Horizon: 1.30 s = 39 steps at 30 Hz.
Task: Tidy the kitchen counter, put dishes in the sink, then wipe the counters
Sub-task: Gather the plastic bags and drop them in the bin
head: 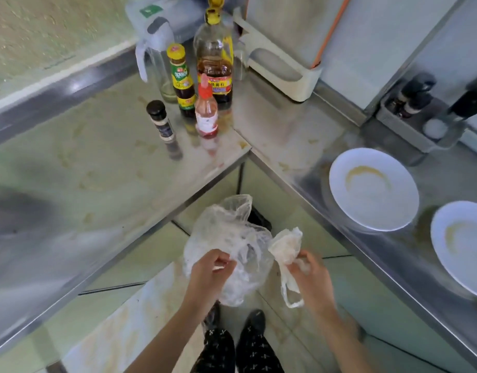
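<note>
Lower centre: left hand (209, 270) fingers grip the big bag (226, 238), right hand (314, 277) the small bag (285, 246); probably light, limp, best bunched.

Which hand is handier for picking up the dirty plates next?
Probably the right hand: both dirty plates lie on the counter on its side. The left hand is farther off. Both hands hold plastic bags, though.

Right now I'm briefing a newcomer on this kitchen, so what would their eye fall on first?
The left hand grips a large crumpled clear plastic bag and the right hand a smaller creamy plastic bag, both over the floor. Two smeared white round plates sit on the steel counter at right; sauce bottles cluster at its far corner.
</note>
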Each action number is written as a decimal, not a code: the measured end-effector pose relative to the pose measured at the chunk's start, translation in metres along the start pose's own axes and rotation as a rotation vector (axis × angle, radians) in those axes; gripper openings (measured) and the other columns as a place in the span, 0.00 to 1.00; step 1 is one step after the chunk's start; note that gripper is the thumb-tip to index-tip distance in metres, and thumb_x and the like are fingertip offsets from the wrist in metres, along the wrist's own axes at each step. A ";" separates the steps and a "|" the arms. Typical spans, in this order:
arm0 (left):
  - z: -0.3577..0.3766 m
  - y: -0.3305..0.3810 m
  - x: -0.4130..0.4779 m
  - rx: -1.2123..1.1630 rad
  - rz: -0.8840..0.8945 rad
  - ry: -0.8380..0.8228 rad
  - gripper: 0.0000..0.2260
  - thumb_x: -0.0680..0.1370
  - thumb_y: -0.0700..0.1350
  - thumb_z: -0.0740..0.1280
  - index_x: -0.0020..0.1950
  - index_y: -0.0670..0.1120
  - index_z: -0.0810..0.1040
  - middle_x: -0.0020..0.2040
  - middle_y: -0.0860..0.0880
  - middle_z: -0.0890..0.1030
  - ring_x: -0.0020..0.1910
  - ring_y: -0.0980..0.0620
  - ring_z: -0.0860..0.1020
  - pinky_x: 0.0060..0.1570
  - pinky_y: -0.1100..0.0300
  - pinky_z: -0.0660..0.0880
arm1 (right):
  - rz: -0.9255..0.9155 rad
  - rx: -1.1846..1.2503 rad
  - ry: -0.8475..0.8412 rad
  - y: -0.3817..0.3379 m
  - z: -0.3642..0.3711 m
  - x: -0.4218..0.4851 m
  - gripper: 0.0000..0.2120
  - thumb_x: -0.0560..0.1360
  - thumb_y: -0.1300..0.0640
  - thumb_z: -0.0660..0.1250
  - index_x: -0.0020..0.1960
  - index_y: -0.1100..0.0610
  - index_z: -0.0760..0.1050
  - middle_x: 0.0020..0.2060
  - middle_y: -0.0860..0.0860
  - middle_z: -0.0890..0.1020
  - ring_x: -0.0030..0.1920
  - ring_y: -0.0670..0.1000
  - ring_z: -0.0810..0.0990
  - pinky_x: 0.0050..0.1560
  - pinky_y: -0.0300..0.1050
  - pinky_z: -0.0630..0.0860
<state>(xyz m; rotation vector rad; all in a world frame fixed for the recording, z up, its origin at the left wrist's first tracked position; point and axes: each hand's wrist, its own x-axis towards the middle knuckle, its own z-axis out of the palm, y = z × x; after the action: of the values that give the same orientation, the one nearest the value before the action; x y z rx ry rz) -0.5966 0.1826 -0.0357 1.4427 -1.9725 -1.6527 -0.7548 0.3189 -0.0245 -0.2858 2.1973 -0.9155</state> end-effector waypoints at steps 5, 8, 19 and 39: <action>0.031 -0.021 0.050 -0.040 -0.037 0.038 0.06 0.73 0.38 0.70 0.38 0.47 0.77 0.40 0.54 0.80 0.43 0.59 0.79 0.41 0.70 0.73 | 0.052 0.005 0.042 0.032 0.009 0.026 0.10 0.73 0.53 0.69 0.43 0.41 0.70 0.48 0.46 0.78 0.45 0.40 0.76 0.38 0.39 0.70; 0.047 -0.050 0.094 -0.055 -0.073 0.031 0.02 0.73 0.39 0.70 0.41 0.43 0.78 0.39 0.53 0.80 0.40 0.62 0.77 0.38 0.76 0.69 | 0.077 0.011 0.059 0.057 0.024 0.064 0.10 0.72 0.52 0.69 0.44 0.40 0.70 0.49 0.46 0.78 0.46 0.40 0.76 0.39 0.41 0.70; 0.125 -0.206 0.242 -0.073 -0.250 -0.092 0.24 0.71 0.47 0.74 0.64 0.49 0.71 0.59 0.55 0.71 0.61 0.57 0.69 0.54 0.67 0.65 | -0.034 -0.019 0.006 0.155 0.107 0.217 0.09 0.72 0.52 0.69 0.43 0.38 0.72 0.49 0.43 0.78 0.50 0.45 0.77 0.50 0.48 0.74; 0.090 -0.299 0.202 -0.200 -0.302 0.010 0.06 0.73 0.37 0.69 0.49 0.44 0.80 0.45 0.50 0.84 0.45 0.61 0.81 0.41 0.74 0.72 | -0.095 -0.153 -0.291 0.205 0.260 0.365 0.32 0.69 0.46 0.72 0.70 0.50 0.67 0.73 0.55 0.60 0.72 0.53 0.61 0.67 0.44 0.63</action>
<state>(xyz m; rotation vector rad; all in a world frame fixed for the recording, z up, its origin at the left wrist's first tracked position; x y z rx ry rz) -0.5972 0.1172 -0.4017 1.7292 -1.5886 -1.8950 -0.8177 0.1661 -0.4886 -0.5640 1.9978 -0.7067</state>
